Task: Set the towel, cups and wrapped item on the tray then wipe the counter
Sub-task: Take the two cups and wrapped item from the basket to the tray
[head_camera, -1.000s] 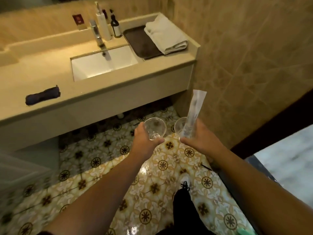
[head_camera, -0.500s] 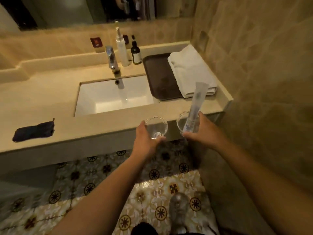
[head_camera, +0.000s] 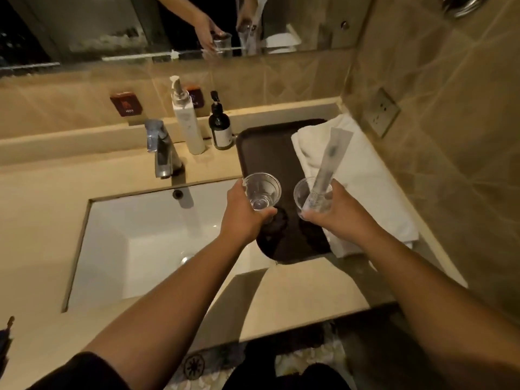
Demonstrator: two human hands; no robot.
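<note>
My left hand (head_camera: 244,214) grips a clear plastic cup (head_camera: 261,190) upright over the left part of the dark brown tray (head_camera: 267,147). My right hand (head_camera: 337,213) holds a second clear cup (head_camera: 302,194) with a long wrapped item (head_camera: 329,164) standing in it, over the tray's right part beside the folded white towel (head_camera: 363,190). The towel lies along the tray's right side. Whether the cups touch the tray I cannot tell.
A white sink basin (head_camera: 146,243) with a chrome faucet (head_camera: 161,149) lies left of the tray. A white pump bottle (head_camera: 187,122) and a dark bottle (head_camera: 221,128) stand behind. A dark cloth (head_camera: 5,342) shows at the counter's left edge. Tiled wall with a socket (head_camera: 380,112) stands right.
I have stepped closer to the counter, and both hands have carried the cups and wrapped item forward from below the counter edge to over the tray.
</note>
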